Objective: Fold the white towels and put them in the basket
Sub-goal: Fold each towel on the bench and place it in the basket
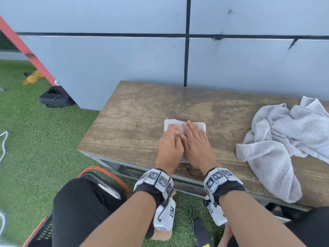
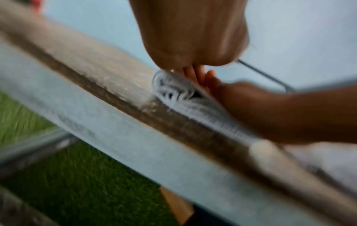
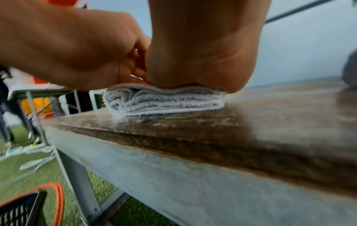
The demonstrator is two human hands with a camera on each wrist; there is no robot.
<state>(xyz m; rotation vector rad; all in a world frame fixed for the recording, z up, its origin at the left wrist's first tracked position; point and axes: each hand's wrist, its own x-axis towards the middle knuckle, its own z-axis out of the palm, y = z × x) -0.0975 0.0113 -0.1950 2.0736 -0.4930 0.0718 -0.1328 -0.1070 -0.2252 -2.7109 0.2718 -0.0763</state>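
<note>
On the grass at the left, the basket (image 1: 105, 171) with its orange rim sits below the worktop (image 1: 135, 111). The left hand (image 1: 170, 146) rests on the folded towel (image 1: 173, 124), fingers curled at its top; whether they pinch it I cannot tell. The right hand (image 1: 195, 141) presses it flat, fingers straight together. Only the right wrist view shows the stacked layers. A crumpled towel (image 1: 277, 139) lies at far right.

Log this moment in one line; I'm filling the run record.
stage: pressing fold | left hand, right hand: flat on folded towel | unfolded towels: on bench | basket: on grass
</note>
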